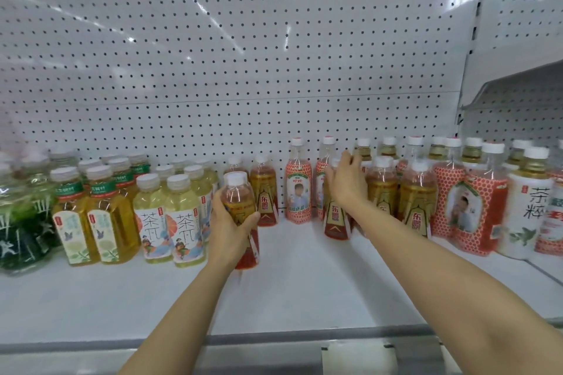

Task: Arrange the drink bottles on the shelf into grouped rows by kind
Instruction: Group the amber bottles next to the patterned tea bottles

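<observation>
Two hands are busy on the shelf (304,283): the left hand (227,227) is clenched around a red tea bottle (239,210) near the front, beside the pale tea row. The right hand (345,183) wraps a matching bottle (335,222) among crowded neighbours. Pulling that one out could likely knock the tight cluster (399,195) over, since the bottles stand touching.
</observation>
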